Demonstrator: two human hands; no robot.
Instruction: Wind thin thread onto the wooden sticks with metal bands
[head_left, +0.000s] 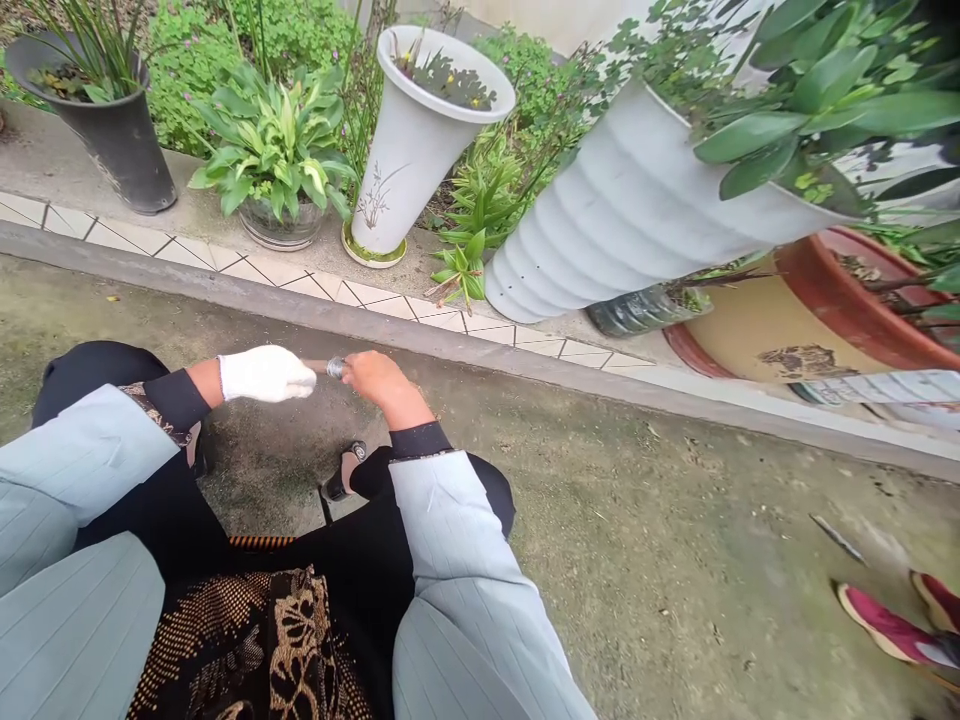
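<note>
Gloved L hand (268, 374) & bare R hand (379, 382), fingers closed on brownish rod (316, 367) w/ silvery bit (335, 367); prob. mid-handling, next move needs steady grip.

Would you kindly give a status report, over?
Gloved left hand grips brown rod; bare right hand closed at its silvery collar. Flowerpots line ledge ahead.

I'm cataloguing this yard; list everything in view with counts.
Flared pot: 1, dark grey, top left
Low bowl: 1, clear, beside it
Flared planter: 1, white, top centre
Ribbed planter: 1, white, rightward
Round pot: 1, cream, red, far right
Low container: 1, greenish, between those
Plants: many, green, top
Tiled ledge: 1, whitish, under pots
Ground: 1, greyish, below
Bystander's shoes: 2, red, lower right
Stick-like item: 1, brown, left of centre
Left hand: 1, white-gloved, on it
Right hand: 1, bare, on it
</note>
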